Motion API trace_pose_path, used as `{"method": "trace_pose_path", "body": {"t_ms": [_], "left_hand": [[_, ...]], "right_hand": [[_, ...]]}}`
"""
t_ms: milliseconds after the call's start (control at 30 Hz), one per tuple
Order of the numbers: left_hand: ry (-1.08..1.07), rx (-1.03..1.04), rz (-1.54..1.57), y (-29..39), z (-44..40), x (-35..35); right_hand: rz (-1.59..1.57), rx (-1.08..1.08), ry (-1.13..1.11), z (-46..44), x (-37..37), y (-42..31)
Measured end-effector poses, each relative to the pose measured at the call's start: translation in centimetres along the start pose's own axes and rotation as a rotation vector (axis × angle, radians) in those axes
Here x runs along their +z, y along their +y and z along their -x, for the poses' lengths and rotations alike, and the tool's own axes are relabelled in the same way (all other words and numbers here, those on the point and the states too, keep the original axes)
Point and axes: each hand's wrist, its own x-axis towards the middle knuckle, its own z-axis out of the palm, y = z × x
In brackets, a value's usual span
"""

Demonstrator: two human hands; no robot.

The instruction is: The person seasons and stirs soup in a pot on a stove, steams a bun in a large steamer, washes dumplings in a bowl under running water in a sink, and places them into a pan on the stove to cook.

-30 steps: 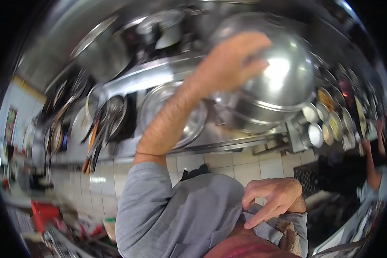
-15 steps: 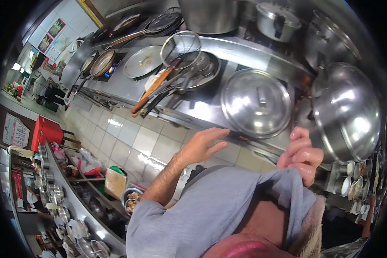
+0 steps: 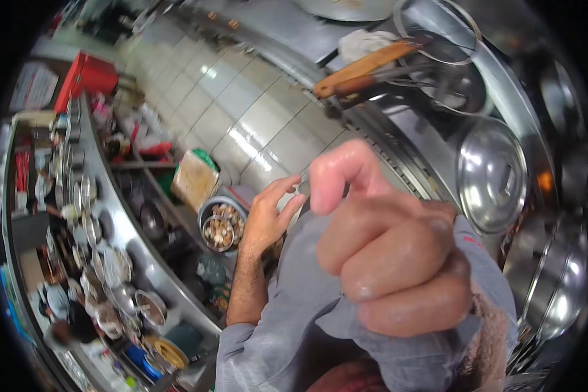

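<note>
My right hand (image 3: 398, 261) is large and close to the camera, in front of the collar of my grey shirt (image 3: 300, 268). Three of its fingers are curled tightly and the index finger is bent outward; whatever the palm may hold is hidden. Further left, my left hand (image 3: 271, 212) is held low beside my body, its thumb and fingers apart and nothing in them. Nearest to it is a pot (image 3: 206, 212) on the floor side, with a metal bowl of pale brown chunks (image 3: 218, 234) in it.
A steel stove counter (image 3: 392, 127) runs along the right, bearing a domed lid (image 3: 492, 175), wooden-handled strainers (image 3: 366, 68) and large pots (image 3: 549, 281). To the left, a steel counter (image 3: 134, 235) carries several bowls. A red box (image 3: 88, 80) stands beyond, past the tiled floor (image 3: 242, 104).
The view has swung toward the left counter, so the stove has shifted right. My right hand has come up from beside the collar to close before the camera. My left hand stays spread.
</note>
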Motion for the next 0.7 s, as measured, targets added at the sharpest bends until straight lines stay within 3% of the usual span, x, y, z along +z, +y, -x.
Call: {"method": "trace_pose_path", "body": {"t_ms": [167, 300, 500, 567, 633, 667, 700], "left_hand": [[0.069, -0.094, -0.002, -4.5, 0.5, -3.8], [0.024, -0.087, -0.051, -9.1, -2.6, -7.7], [0.135, -0.191, -0.138, -23.7, -8.2, -12.7], [0.231, -0.301, -0.086, -30.7, -8.3, -13.6], [0.328, -0.455, 0.104, -37.9, -7.2, -14.0], [0.418, -0.559, 0.38, -40.5, -6.0, -13.5], [0.314, -0.67, 0.378, -44.9, -4.2, -13.5]], "right_hand": [[-0.139, 0.147, -0.031, -2.2, 3.7, 6.0], [-0.379, -0.255, 0.136, -4.1, 7.9, 14.7], [-1.007, 0.078, -0.985, -11.8, 9.4, 28.9], [-1.022, 0.385, -1.192, -14.1, 9.6, 33.0], [-0.894, 0.537, -1.069, -14.0, 10.4, 39.0], [-0.753, 0.698, -0.982, -14.2, 10.6, 41.7], [-0.608, 0.854, -0.883, -14.4, 10.7, 44.4]]}}
